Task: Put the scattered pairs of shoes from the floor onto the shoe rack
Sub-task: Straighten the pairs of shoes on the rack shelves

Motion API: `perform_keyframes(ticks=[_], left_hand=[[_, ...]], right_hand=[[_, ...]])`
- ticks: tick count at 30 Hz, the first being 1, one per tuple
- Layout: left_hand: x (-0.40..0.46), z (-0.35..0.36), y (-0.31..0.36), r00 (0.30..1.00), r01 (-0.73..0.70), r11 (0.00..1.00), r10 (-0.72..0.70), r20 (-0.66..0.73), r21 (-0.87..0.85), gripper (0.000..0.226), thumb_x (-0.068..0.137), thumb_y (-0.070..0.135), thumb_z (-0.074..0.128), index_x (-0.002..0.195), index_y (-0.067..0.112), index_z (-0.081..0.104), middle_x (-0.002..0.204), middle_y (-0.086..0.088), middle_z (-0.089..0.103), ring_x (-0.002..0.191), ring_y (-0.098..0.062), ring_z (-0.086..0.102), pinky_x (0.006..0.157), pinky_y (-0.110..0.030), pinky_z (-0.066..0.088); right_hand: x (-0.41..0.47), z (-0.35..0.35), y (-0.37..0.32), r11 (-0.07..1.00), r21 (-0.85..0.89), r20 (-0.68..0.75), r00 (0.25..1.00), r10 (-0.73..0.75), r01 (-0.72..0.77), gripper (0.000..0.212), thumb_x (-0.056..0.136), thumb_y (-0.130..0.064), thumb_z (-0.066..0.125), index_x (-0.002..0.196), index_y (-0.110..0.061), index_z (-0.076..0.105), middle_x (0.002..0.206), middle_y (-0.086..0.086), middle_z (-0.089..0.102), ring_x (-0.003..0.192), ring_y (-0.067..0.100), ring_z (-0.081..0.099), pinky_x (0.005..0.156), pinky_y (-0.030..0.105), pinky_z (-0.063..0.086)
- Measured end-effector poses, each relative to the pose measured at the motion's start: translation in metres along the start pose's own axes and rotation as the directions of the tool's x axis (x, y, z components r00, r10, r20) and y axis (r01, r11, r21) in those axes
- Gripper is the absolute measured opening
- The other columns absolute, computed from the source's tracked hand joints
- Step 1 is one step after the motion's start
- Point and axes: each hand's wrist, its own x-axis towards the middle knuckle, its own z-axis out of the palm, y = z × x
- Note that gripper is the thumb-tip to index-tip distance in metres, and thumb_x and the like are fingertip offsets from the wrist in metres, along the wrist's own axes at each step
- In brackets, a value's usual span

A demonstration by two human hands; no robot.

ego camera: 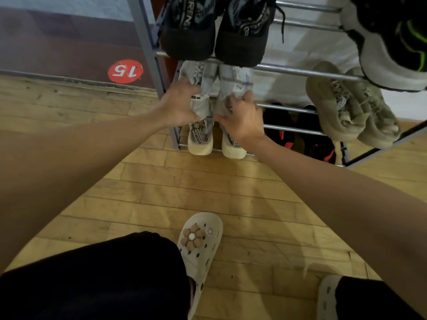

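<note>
**At the middle shelf: both hands on a pale pair**

On the middle tier of the metal shoe rack (pixel 300 71), a pair of light grey fabric shoes (pixel 233 82) sits toe-in on round silver rails, heels toward the camera. The left hand (pixel 179 105) curls around the heel of the left shoe, thumb underneath; the right hand (pixel 242 116) grips the heel of the right shoe, its fingers bunching the soft collar. The cloth looks thin and crumpled, with pale laces and small printed lettering too blurred to read.

Above them, a black pair with a grey paisley-like pattern (pixel 215 31) rests on the top tier, with dark rubbery heels and a loose lace hanging at the right. Below, on the lowest rails, stands a cream pair (pixel 215 140) with thick smooth soles; the hands hide much of its uppers. To the right a black pair with red accents (pixel 300 132) lies in shadow, its shape hard to make out. Chunky olive-beige sneakers (pixel 351 107) hang over the middle rail, and a white and black sneaker with green stripes (pixel 392 42) is cut off by the frame edge.

The floor (pixel 231 188) is worn yellowish wood planking. A red round sticker (pixel 125 71) marked 15 sits on the brown wall base. The person wears perforated cream clogs (pixel 201 248), one bearing a brown flower charm, the other mostly hidden under dark trousers.
</note>
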Motion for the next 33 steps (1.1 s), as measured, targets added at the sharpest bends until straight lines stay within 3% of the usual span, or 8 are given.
perform_keyframes(ticks=[7,10,15,19,23,26,29,33], left_hand=[[-0.007,0.0,0.007,1.0,0.025,0.999,-0.026,-0.005,-0.035,0.061,0.071,0.013,0.08,0.124,0.006,0.049,0.127,-0.013,0.044,0.118,-0.032,0.045,0.088,-0.034,0.039],[-0.013,-0.001,0.011,1.0,0.025,0.999,-0.025,-0.007,-0.022,0.072,0.073,0.014,0.078,0.134,0.009,0.042,0.14,-0.013,0.038,0.128,-0.033,0.042,0.098,-0.039,0.041],[-0.028,-0.001,0.024,0.991,0.016,0.991,0.002,-0.13,0.132,0.074,0.075,0.012,0.068,0.14,0.009,0.034,0.144,-0.019,0.034,0.133,-0.037,0.034,0.107,-0.046,0.038],[-0.045,0.005,0.038,0.909,-0.234,0.926,0.317,-0.271,0.297,0.036,0.08,0.011,0.055,0.116,0.005,0.051,0.119,-0.019,0.051,0.111,-0.034,0.05,0.092,-0.041,0.043],[-0.065,0.039,0.036,0.783,-0.606,0.721,0.614,0.094,0.336,0.019,0.082,0.011,0.055,0.1,0.005,0.055,0.099,-0.013,0.057,0.091,-0.026,0.054,0.079,-0.036,0.048],[-0.065,0.064,0.026,0.795,-0.604,0.705,0.503,0.338,0.372,0.026,0.083,0.018,0.056,0.107,0.008,0.053,0.104,-0.009,0.056,0.095,-0.024,0.054,0.079,-0.035,0.048],[-0.05,0.08,0.015,0.91,-0.364,0.87,0.256,0.326,0.332,0.035,0.09,0.021,0.051,0.122,0.006,0.047,0.119,-0.013,0.052,0.109,-0.029,0.051,0.083,-0.04,0.046],[-0.033,0.101,0.003,0.96,-0.182,0.93,0.097,0.263,0.32,0.051,0.091,0.024,0.056,0.134,0.003,0.039,0.132,-0.017,0.046,0.121,-0.034,0.047,0.092,-0.042,0.044]], right_hand=[[-0.004,-0.006,0.011,0.972,0.226,0.013,0.998,-0.068,0.063,0.043,0.085,-0.036,0.068,0.122,-0.018,0.054,0.119,0.009,0.043,0.108,0.031,0.055,0.095,0.042,0.049],[-0.008,-0.008,0.016,0.963,0.238,0.009,0.991,-0.131,0.125,0.047,0.089,-0.029,0.066,0.13,-0.014,0.05,0.125,0.012,0.043,0.109,0.027,0.055,0.088,0.029,0.048],[-0.019,-0.009,0.034,0.953,0.191,0.022,0.97,-0.242,0.234,0.064,0.093,-0.023,0.06,0.148,-0.014,0.029,0.143,0.014,0.036,0.103,0.026,0.06,0.074,0.029,0.053],[-0.049,-0.009,0.064,0.933,-0.003,-0.09,0.929,-0.358,0.359,0.053,0.091,-0.01,0.055,0.141,-0.007,0.039,0.131,0.017,0.047,0.103,0.028,0.058,0.073,0.032,0.052],[-0.068,0.008,0.093,0.906,-0.089,0.175,0.902,-0.395,0.414,0.032,0.091,-0.008,0.051,0.122,-0.003,0.051,0.12,0.015,0.048,0.087,0.029,0.059,0.06,0.036,0.05],[-0.069,0.028,0.105,0.927,-0.087,0.33,0.889,-0.319,0.365,0.037,0.092,-0.009,0.049,0.128,-0.006,0.047,0.136,0.014,0.041,0.103,0.031,0.058,0.068,0.041,0.054],[-0.063,0.052,0.104,0.985,-0.047,0.384,0.914,-0.134,0.164,0.047,0.092,-0.009,0.05,0.137,-0.01,0.037,0.143,0.015,0.034,0.114,0.033,0.054,0.077,0.042,0.054],[-0.056,0.083,0.096,0.992,0.029,0.395,0.913,0.102,-0.124,0.073,0.091,-0.012,0.054,0.15,-0.02,0.013,0.146,0.017,0.026,0.115,0.037,0.053,0.084,0.045,0.054]])
